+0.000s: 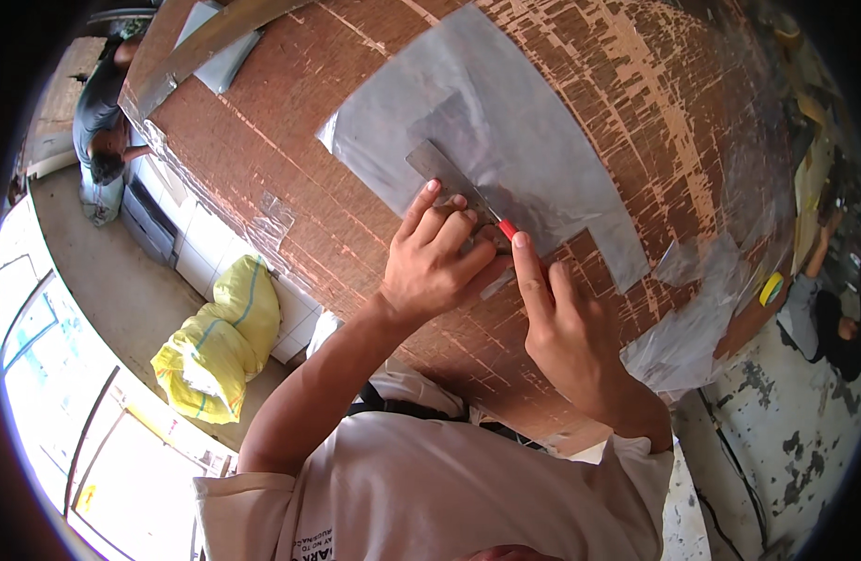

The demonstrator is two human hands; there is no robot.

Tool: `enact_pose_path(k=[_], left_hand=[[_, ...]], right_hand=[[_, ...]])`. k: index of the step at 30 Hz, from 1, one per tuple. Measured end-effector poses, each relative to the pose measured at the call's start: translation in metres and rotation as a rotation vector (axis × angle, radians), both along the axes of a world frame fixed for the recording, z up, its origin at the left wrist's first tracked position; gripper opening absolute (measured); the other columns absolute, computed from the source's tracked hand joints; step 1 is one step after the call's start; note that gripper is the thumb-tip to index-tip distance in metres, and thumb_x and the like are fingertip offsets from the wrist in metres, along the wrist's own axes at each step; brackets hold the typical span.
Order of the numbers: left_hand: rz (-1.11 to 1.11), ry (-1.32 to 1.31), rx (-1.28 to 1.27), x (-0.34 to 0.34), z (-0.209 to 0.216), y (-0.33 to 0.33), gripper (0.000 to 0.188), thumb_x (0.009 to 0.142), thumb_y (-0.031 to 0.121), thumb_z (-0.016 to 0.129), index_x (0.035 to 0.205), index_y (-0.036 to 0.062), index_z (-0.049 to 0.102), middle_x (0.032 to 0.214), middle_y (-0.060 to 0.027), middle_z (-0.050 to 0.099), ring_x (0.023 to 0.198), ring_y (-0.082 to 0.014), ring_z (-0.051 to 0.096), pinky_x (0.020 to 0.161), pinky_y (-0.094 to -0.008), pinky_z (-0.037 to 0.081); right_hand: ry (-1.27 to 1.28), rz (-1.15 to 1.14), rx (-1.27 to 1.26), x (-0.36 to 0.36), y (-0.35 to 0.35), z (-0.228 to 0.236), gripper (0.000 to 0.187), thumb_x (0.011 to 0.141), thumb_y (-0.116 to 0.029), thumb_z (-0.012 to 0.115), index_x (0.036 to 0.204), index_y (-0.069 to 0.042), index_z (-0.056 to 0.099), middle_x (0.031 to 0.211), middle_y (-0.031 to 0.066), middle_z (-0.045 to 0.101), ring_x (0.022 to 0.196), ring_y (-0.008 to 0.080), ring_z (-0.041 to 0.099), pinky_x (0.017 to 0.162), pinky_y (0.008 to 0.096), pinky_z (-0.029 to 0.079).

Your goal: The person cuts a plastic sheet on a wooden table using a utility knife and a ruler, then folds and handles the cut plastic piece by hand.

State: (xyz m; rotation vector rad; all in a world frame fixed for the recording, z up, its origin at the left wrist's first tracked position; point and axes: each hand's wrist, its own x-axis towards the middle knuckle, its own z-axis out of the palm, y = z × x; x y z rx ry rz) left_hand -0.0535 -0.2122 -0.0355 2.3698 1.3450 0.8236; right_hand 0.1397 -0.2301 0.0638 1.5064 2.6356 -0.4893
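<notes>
A large brown wooden board (355, 210) with a scratched surface lies before me, and a greyish clear plastic sheet (505, 89) is spread on it. My right hand (566, 332) grips the red handle (507, 228) of a tool with a wide, flat steel blade (437, 165), like a putty knife. The blade lies over the sheet and points to the far left. My left hand (437, 252) is beside the blade, its index fingertip at the blade's near edge. The other left fingers curl in, and what lies under them is hidden.
Loose clear film (683, 341) and a yellow tape roll (771, 289) are at the board's right. A yellow woven sack (220, 341) rests on the floor at left. One person (103, 140) bends down at far left; another (818, 323) is at far right. A wooden strip (215, 42) crosses the board's far-left corner.
</notes>
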Motion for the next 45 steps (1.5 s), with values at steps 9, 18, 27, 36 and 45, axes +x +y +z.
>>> enact_pose_path(k=[9,18,27,36,45], left_hand=[[-0.002,0.015,0.000,-0.001,0.000,0.000,0.030,0.075,0.038,0.087,0.088,0.0151,0.072,0.098,-0.0038,0.062,0.105,-0.0264,0.065,0.119,-0.0528,0.041],[-0.014,0.013,0.011,-0.001,0.001,0.000,0.036,0.069,0.039,0.091,0.089,0.0132,0.075,0.099,-0.0058,0.064,0.106,-0.0288,0.066,0.116,-0.0547,0.045],[-0.008,0.023,0.019,0.000,-0.001,-0.001,0.042,0.066,0.040,0.093,0.092,0.0117,0.077,0.094,-0.0067,0.061,0.104,-0.0306,0.068,0.116,-0.0546,0.045],[-0.018,0.042,0.016,-0.002,0.002,-0.001,0.041,0.068,0.039,0.093,0.091,0.0106,0.076,0.092,-0.0073,0.060,0.103,-0.0317,0.067,0.113,-0.0546,0.047],[-0.026,0.019,0.013,0.000,0.001,0.000,0.038,0.071,0.038,0.092,0.092,0.0104,0.075,0.095,-0.0082,0.062,0.106,-0.0325,0.067,0.113,-0.0555,0.047]], right_hand=[[-0.005,-0.070,-0.062,0.010,-0.015,0.007,0.072,0.082,0.008,0.062,0.152,-0.004,0.053,0.085,0.0092,0.051,0.058,0.0220,0.060,0.049,0.0360,0.052],[-0.036,-0.033,0.012,0.028,-0.038,0.003,0.065,0.087,-0.003,0.064,0.151,0.000,0.053,0.084,0.0045,0.046,0.050,0.0122,0.051,0.041,0.0301,0.046],[-0.069,-0.087,-0.057,0.040,-0.057,0.013,0.074,0.079,0.006,0.062,0.152,-0.003,0.053,0.086,0.0094,0.053,0.058,0.0229,0.059,0.049,0.0358,0.051],[-0.096,-0.041,0.010,0.054,-0.073,0.014,0.068,0.085,-0.003,0.064,0.152,0.000,0.052,0.085,0.0071,0.048,0.056,0.0180,0.053,0.047,0.0308,0.050],[0.034,-0.152,-0.093,0.062,-0.065,0.027,0.069,0.083,0.001,0.065,0.151,-0.005,0.055,0.085,0.0074,0.052,0.054,0.0229,0.055,0.045,0.0322,0.049]])
